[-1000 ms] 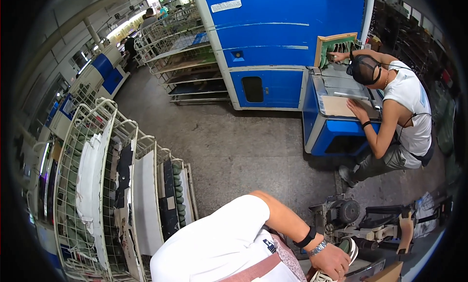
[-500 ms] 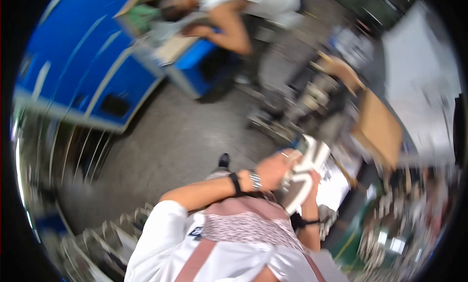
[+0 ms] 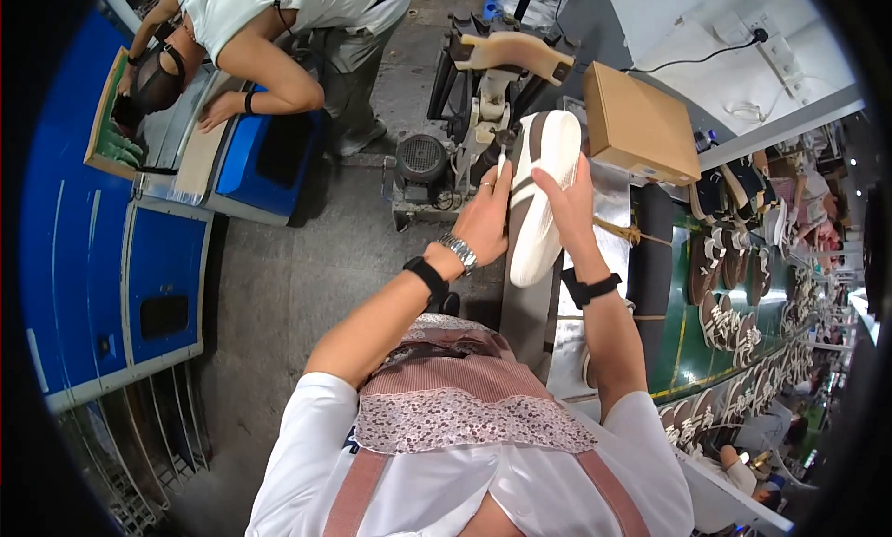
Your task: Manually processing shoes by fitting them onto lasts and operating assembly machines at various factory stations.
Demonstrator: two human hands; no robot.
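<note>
In front of my chest is a brown shoe [image 3: 548, 198] with a thick white sole, tilted so the sole partly faces up. My right hand [image 3: 569, 203] grips it from the right, thumb across the sole. At the brown upper's left side, my left hand [image 3: 485, 216] has its fingers closed against the shoe. A thin white piece [image 3: 503, 149] sticks up at the left fingertips; whether it belongs to the shoe I cannot tell.
Beyond the shoe stands a machine with a motor [image 3: 421, 158]. A cardboard box [image 3: 639, 124] sits to the right, above a green conveyor [image 3: 683, 305] lined with several shoes. Another person [image 3: 269, 54] bends over a blue machine [image 3: 167, 286] at the left.
My view has turned, and the blue machine and the motor now appear further left. The hands and shoe have moved up and away from my body; the sole now shows more fully.
</note>
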